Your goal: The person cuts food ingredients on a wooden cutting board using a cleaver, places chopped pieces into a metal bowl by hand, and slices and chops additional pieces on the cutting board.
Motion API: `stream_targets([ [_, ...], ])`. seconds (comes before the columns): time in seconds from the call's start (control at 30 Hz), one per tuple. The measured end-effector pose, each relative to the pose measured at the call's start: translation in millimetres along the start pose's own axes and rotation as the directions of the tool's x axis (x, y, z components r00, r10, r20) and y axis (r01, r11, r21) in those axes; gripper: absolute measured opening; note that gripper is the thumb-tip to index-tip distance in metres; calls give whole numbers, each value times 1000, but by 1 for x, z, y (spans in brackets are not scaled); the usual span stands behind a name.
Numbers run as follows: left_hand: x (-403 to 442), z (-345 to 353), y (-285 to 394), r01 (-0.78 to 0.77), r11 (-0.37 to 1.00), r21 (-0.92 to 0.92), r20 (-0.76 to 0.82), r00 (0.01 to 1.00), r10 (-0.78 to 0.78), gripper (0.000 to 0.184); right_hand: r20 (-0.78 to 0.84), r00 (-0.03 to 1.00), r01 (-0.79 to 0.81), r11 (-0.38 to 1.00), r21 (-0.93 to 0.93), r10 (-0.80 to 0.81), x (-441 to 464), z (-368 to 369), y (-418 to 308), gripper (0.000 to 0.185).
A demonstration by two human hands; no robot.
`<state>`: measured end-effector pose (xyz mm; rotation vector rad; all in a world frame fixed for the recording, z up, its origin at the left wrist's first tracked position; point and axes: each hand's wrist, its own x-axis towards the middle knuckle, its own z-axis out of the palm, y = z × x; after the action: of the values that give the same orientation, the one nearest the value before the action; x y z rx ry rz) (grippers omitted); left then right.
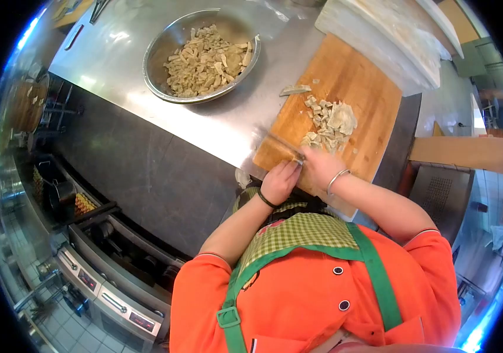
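Note:
My right hand (321, 168), with a bangle on its wrist, is closed round the handle of a cleaver (280, 148). The blade points up and left over the near left corner of the wooden cutting board (372, 88). My left hand (281, 183), with a dark band on its wrist, has its fingers drawn together beside the heel of the blade; what they pinch, if anything, is hidden. Farther up the board lies a pile of pale chopped pieces (329, 120), some larger and flat. A longer pale strip (295, 90) lies at the board's left edge.
A large steel bowl (151, 79) of similar pale pieces stands on the steel table (110, 65), left of the board. White slabs (381, 38) rest behind the board. Kitchen units with control panels (113, 297) stand at lower left, across the dark floor (140, 159).

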<state>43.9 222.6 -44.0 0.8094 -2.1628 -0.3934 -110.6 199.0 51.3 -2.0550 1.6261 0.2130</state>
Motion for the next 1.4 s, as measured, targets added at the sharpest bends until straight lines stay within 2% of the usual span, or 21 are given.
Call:
stream_targets([
  [0.07,2,-1,-2,8,1000,-14,19,1000,-8,28,-6,998,-54,998,35,55,-5,-10,2,31],
  [0.17,1,0,-5,-7,1000,-22,28,1000,7,28,46,998,38,999,-13,-37,-21,-22,-4,29],
  [0.23,-1,1,-6,-13,1000,-13,40,999,14,28,187,982,8,997,-80,7,-19,-21,-9,29],
  [0.27,-2,2,-7,-19,1000,1,50,999,19,28,188,982,9,997,-81,7,-15,-15,-8,29],
  [0.33,-3,1,-8,-26,1000,-16,41,999,27,28,60,998,33,999,17,-34,-6,1,-7,29],
  [0.47,3,-5,-3,15,998,-66,38,999,-12,29,14,999,47,996,74,-48,0,1,-2,30],
  [0.53,3,-5,-5,-2,999,-48,41,999,4,29,-4,988,-153,981,117,155,2,-6,4,30],
  [0.63,0,-8,-6,-13,1000,-3,73,997,13,27,107,992,-72,996,54,65,-14,-19,-1,29],
  [0.83,-3,-6,-8,-11,1000,-9,114,993,12,26,13,1000,2,995,97,-3,-7,-1,-14,26],
  [0.87,1,-5,-10,4,1000,-26,123,992,-1,28,-8,1000,-3,995,96,4,1,2,-6,26],
  [0.93,8,-8,-8,-12,999,-32,121,993,15,28,-122,987,-62,942,330,108,11,10,10,26],
  [1.03,28,-21,-27,-21,997,-68,90,996,27,33,-171,974,-97,952,290,151,-16,-15,32,27],
  [1.07,42,-31,-34,25,999,30,16,1000,-26,34,-181,970,-101,949,297,160,-27,-18,40,27],
  [1.13,80,-47,-55,120,984,134,-96,989,-108,34,53,990,-144,906,397,134,-44,-20,49,27],
  [1.17,101,-48,-68,164,977,139,-128,981,-147,33,37,989,-146,902,406,144,-49,-21,45,27],
  [1.2,122,-42,-79,145,980,137,-124,984,-128,33,155,986,-113,945,305,68,-53,-23,41,28],
  [1.23,141,-36,-88,167,982,90,-27,986,-165,31,281,960,-68,976,207,8,-58,-23,37,29],
  [1.27,158,-30,-94,193,980,47,74,978,-196,29,264,964,-63,968,241,-4,-61,-13,34,28],
  [1.3,169,-20,-101,175,984,41,81,981,-178,29,247,969,-56,960,275,-14,-60,-3,33,27],
  [1.37,181,6,-117,183,966,184,509,823,-253,25,267,964,-98,954,284,20,-51,-4,28,27],
  [1.4,186,7,-115,147,974,171,458,864,-210,22,227,972,-140,939,315,69,-49,-5,26,27],
])
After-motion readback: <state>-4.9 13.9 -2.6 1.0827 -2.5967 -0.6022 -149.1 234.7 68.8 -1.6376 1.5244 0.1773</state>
